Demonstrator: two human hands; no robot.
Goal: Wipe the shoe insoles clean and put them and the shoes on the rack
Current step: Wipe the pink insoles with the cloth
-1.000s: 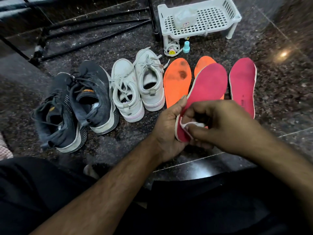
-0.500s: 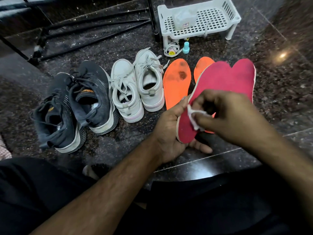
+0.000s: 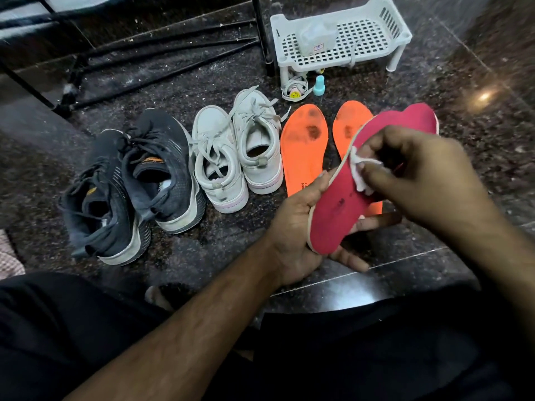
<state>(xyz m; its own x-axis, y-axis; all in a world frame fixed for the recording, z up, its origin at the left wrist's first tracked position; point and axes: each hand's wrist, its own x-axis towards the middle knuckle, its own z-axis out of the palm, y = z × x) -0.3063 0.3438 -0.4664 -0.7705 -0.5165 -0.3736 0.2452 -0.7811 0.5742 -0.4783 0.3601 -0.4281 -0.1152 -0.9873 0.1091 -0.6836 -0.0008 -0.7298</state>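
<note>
Left hand cradles the heel end of a pink insole from beneath, thumb along its left edge, fingers curled under. Insole held off the floor, tilted, toe end pointing away toward the upper right. Surface magenta with a pale rim; dark smudges near the heel.

Right hand pinches a small white wipe against the middle of the insole; fingers bent round the wipe.

Second pink insole mostly hidden behind the held one; only its toe shows.

Two orange insoles flat on the dark granite floor, both with grey-black stains at the forefoot. White sneakers just left of them, black sneakers further left.

White plastic rack stands beyond the insoles, a translucent container on it. Small teal-capped bottle in front of the rack.
</note>
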